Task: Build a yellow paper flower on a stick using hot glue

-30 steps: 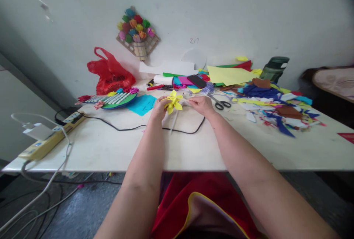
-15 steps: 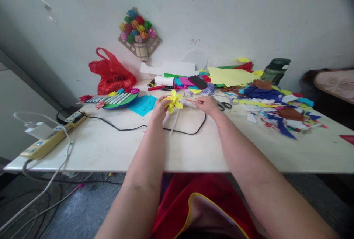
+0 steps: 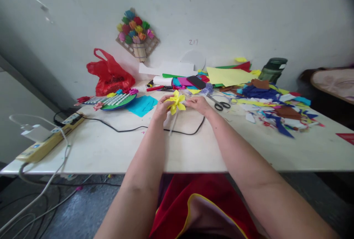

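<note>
My left hand [image 3: 162, 107] grips a yellow flower [image 3: 177, 102] with pointed petals, holding it just above the table. Close by on its right, my right hand [image 3: 197, 104] is closed in a pinch, fingertips at the petals' edge. Whatever lies between those fingertips is too small to make out. Below the flower a thin whitish stick [image 3: 173, 123] slants down toward the tabletop, its upper end hidden. Black-handled scissors [image 3: 219, 104] lie to the right of my right hand. Blue paper sheets [image 3: 142, 105] are to the left of my left hand.
A black cable [image 3: 121, 131] crosses the table from a power strip [image 3: 35, 152] at left. Paper and felt scraps [image 3: 276, 110] are heaped at right, before a green bottle [image 3: 273, 70]. A red plastic bag [image 3: 110, 75] and a decorated green board [image 3: 118, 102] stand at back left.
My right hand has moved left to the flower; the thin pinkish piece seen at its fingertips before is now hidden. The flower has turned and shifted slightly right. More of the scissors shows.
</note>
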Demonstrator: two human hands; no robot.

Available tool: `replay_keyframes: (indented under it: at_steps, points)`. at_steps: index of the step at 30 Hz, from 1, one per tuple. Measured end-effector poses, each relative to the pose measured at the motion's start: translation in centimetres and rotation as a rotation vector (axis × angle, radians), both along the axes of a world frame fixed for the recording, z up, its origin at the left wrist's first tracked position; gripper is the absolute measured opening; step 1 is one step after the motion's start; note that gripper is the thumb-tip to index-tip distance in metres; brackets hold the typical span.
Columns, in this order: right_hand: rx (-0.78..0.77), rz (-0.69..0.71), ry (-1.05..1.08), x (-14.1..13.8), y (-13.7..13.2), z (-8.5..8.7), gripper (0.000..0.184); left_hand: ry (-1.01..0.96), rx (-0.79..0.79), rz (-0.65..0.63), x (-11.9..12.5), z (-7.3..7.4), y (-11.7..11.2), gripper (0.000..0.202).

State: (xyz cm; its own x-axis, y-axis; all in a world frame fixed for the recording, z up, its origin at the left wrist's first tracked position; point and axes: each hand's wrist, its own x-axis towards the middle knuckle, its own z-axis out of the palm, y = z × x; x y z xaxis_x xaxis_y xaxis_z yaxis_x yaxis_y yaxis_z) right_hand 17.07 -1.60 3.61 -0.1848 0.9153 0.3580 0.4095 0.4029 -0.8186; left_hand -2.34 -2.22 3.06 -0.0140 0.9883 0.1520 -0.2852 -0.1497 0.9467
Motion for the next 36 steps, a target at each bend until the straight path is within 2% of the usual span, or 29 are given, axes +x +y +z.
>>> replay_keyframes:
  at_steps: [6,12,16,24,30,36]
  points:
    - [-0.055,0.024,0.062,-1.2,-0.3,-0.1,0.041,-0.053,-0.018,-0.037,0.5,0.1,-0.1,0.047]
    - [0.016,-0.064,0.042,-1.4,0.1,-0.4,0.033,-0.066,-0.035,-0.084,0.7,-0.1,0.0,0.046]
    - [0.049,-0.065,0.023,-1.1,-0.1,0.0,0.032,-0.088,-0.032,-0.15,0.5,0.0,0.0,0.042]
    - [0.076,-0.144,0.024,-0.8,0.1,0.0,0.032,-0.124,-0.047,-0.182,0.4,0.4,-0.4,0.042]
    - [0.071,-0.128,0.139,-0.7,0.1,0.1,0.029,-0.118,-0.064,-0.213,0.5,0.6,-0.4,0.048]
    - [-0.019,-0.028,0.31,-0.4,-0.3,0.5,0.026,-0.094,-0.076,-0.192,0.5,0.6,0.1,0.061]
